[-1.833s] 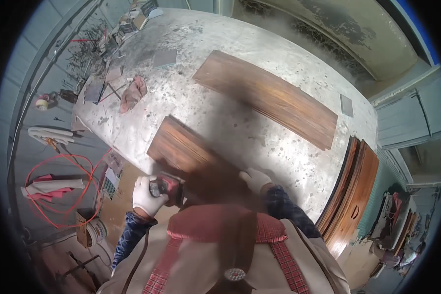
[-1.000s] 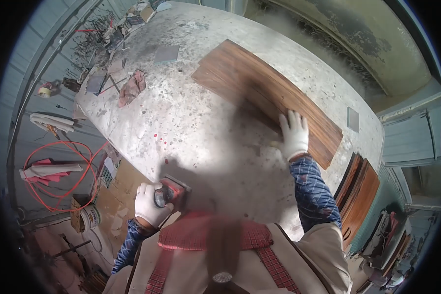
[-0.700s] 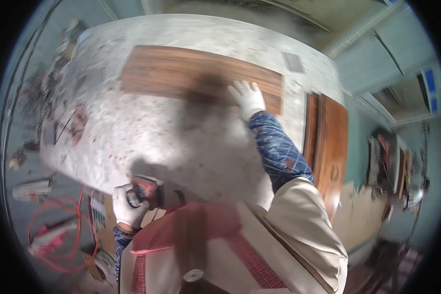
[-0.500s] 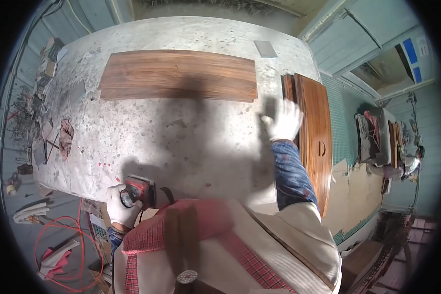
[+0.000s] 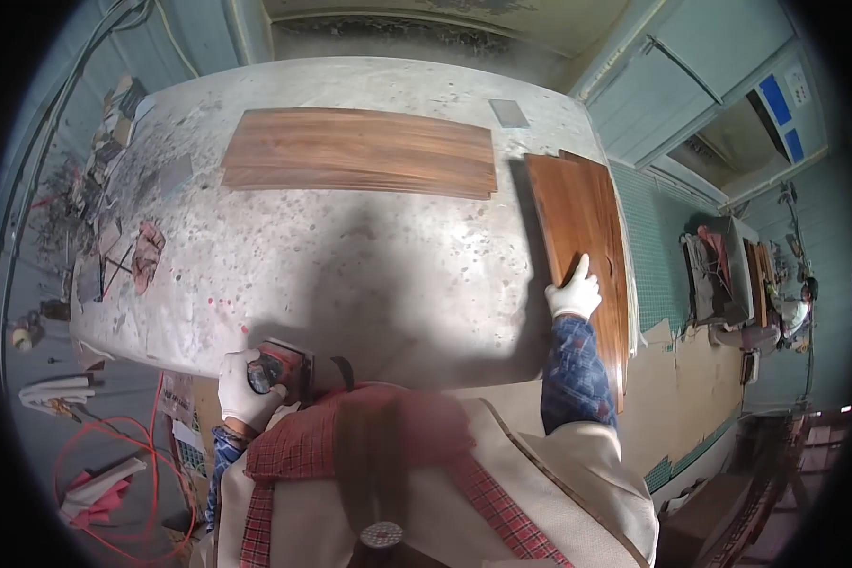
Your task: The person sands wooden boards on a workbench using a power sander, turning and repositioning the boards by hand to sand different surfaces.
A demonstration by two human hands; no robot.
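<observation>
Head view shows us two white-gloved hands at a pale, spotted table (image 5: 417, 275). Our left hand (image 5: 239, 390) is wrapped around a red-and-black sander (image 5: 289, 371) at the table's near edge, left of the body; we cannot tell whether the sander's base rests on the tabletop. Our right hand (image 5: 575, 292) lies against the near part of a brown wooden board (image 5: 560, 199), index finger stretched out along its face; we cannot tell whether the other fingers close around its edge. That board is at the table's right side, overlapping other wooden boards (image 5: 613, 322), and a dark shadow falls just left of it.

Across the far part of the table we see a long wooden panel (image 5: 360, 151), well apart from both hands. Near its right end lies a gray rectangular sheet (image 5: 509, 114). To the left are a second gray sheet (image 5: 175, 172) and a crumpled pinkish rag (image 5: 148, 256).
</observation>
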